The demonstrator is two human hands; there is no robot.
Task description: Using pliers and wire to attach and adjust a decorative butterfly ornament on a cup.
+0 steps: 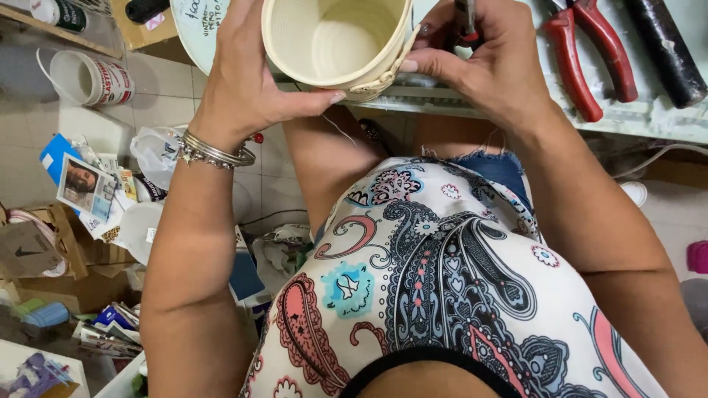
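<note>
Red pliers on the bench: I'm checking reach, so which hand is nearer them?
Right. The right hand sits just beside the red pliers, not touching; the left hand is across the cream container.

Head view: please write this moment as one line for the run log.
left hand: grips cream ribbed plastic cup | right hand: pinches cup rim strip, holds small red-handled tool | red pliers: on bench
</note>
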